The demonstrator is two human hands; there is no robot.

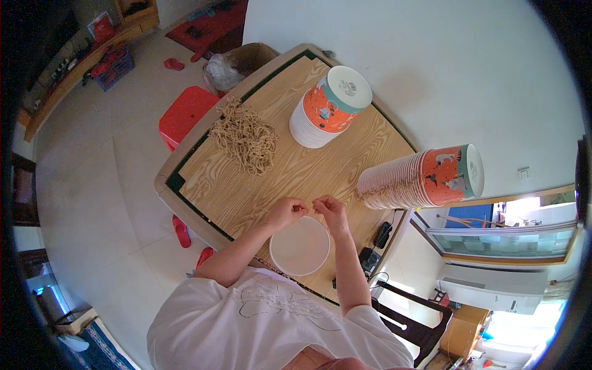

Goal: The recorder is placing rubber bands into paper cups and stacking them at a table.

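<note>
Both my hands meet just above the far rim of a round white paper tub [300, 274], which stands near the table's front edge. The fingers of my left hand [287, 212] are pinched together. Close beside it, a small gap apart, my right hand [332, 212] is also pinched. Whatever is between the fingertips is too small to make out. A loose tangle of brown twine [245, 139] lies beyond my left hand. To the right of my right hand stands a tall stack of nested tubs [401, 181], with brown strands along its side.
Another stack of orange, green and white tubs [327, 110] stands at the back of the wood-patterned table [209, 191]. Black power adapters [370, 259] sit at the right edge. A red stool [185, 117] and a cardboard box [253, 58] are on the floor at left; a white wall [419, 55] borders the back.
</note>
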